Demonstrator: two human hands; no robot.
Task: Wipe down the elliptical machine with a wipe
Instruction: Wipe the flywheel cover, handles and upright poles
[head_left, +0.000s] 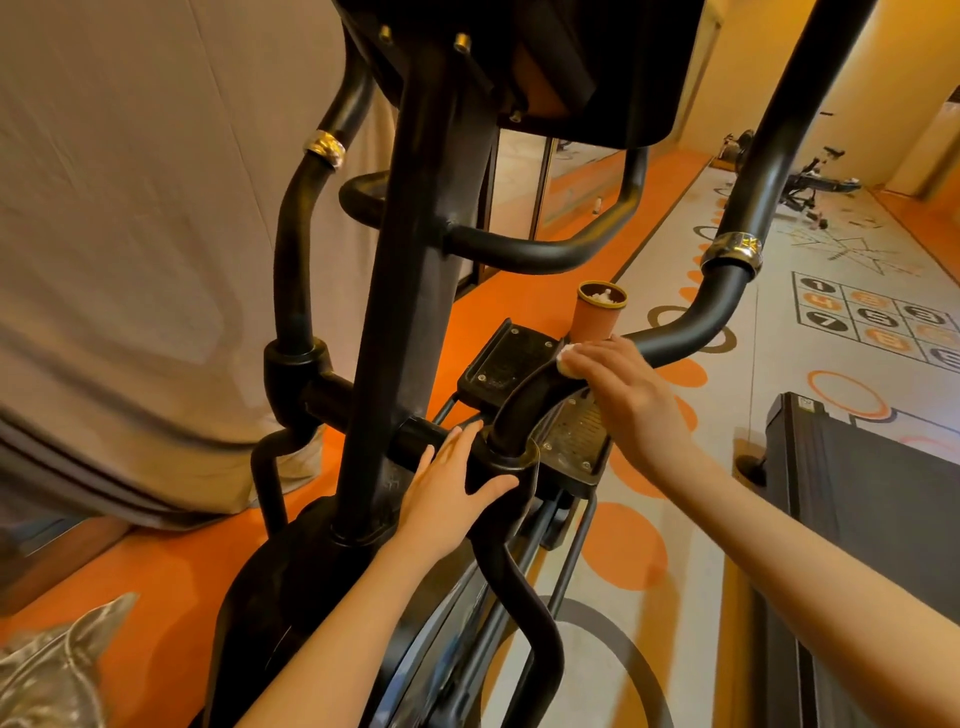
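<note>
The black elliptical machine (410, 260) fills the middle of the view, its upright post running from the console at the top to the base. My right hand (618, 389) grips a small white wipe (567, 358) and presses it on the lower bend of the right moving arm (691, 322), above a foot pedal. Only an edge of the wipe shows past my fingers. My left hand (447, 488) lies with straight fingers on the black pivot joint (504, 457) beside the post.
An orange wipe tub (597, 312) with wipes showing in its open top stands behind the pedals. A large grey cloth (145, 234) hangs at the left. A treadmill (852, 483) is at the right, and another exercise machine (810, 182) stands far back on the patterned floor.
</note>
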